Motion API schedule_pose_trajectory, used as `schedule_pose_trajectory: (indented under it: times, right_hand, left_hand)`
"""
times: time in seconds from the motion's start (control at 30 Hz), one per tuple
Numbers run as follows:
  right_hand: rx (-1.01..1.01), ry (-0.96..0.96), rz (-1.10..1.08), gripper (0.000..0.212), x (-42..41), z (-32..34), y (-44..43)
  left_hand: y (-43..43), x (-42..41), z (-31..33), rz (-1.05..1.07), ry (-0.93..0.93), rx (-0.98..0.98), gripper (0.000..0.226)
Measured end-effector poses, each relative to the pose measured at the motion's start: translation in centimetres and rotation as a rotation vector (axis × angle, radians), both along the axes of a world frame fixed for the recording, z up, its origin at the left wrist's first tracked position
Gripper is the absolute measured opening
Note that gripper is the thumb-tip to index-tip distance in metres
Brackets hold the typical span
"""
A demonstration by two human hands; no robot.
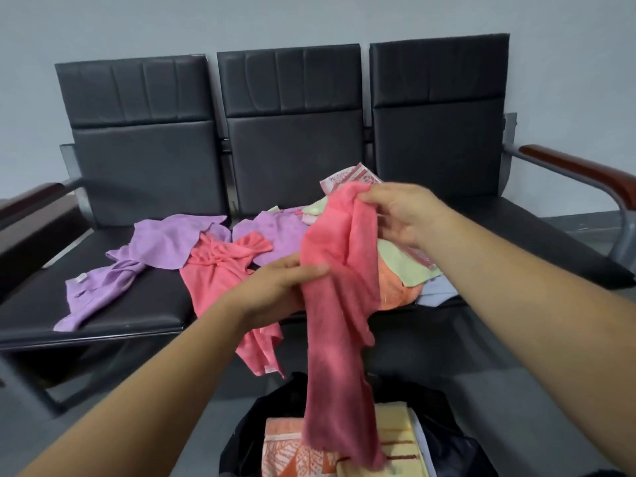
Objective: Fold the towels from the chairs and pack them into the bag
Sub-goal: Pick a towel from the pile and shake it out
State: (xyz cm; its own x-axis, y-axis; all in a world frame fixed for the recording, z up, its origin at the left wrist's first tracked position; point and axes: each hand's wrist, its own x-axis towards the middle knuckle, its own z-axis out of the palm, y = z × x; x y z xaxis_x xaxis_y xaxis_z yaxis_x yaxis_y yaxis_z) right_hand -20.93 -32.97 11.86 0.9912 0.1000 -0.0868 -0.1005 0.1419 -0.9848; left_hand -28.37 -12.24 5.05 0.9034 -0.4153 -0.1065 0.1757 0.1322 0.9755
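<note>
A pink towel hangs lengthwise in front of me, its lower end dangling over the open black bag. My right hand pinches its top corner. My left hand grips its left edge lower down. Folded orange-patterned and yellow towels lie inside the bag. On the black chair seats lie two purple towels, another pink towel, a pale green one, an orange one and a pink-patterned one.
Three joined black chairs stand against a grey wall, with wooden armrests at the left and right ends. The bag sits on the grey floor just before the middle seat.
</note>
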Motion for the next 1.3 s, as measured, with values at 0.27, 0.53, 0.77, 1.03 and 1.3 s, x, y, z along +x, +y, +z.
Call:
schedule_pose_trajectory:
  times: [0.27, 0.53, 0.77, 1.03, 1.3]
  right_hand:
    - [0.193, 0.413, 0.264, 0.04, 0.8, -8.1, -0.9]
    - [0.128, 0.563, 0.342, 0.078, 1.7, -12.7, -1.2]
    - [0.147, 0.43, 0.47, 0.027, 2.4, -11.8, -0.5]
    - [0.096, 0.131, 0.274, 0.065, 2.3, -10.1, 0.3]
    - [-0.018, 0.012, 0.152, 0.063, 1.8, -9.1, 0.2]
  left_hand:
    - [-0.5, 2.5, -0.8, 0.216, 0.17, -0.467, 0.054]
    - [0.5, 4.7, -2.6, 0.181, 0.108, -0.595, 0.036]
    - [1.9, 6.7, -2.6, 0.199, -0.086, -0.537, 0.062]
    - [3.2, 6.3, -2.3, 0.237, -0.276, -0.014, 0.068]
    - [5.3, 5.6, -1.9, 0.305, -0.312, 0.573, 0.019]
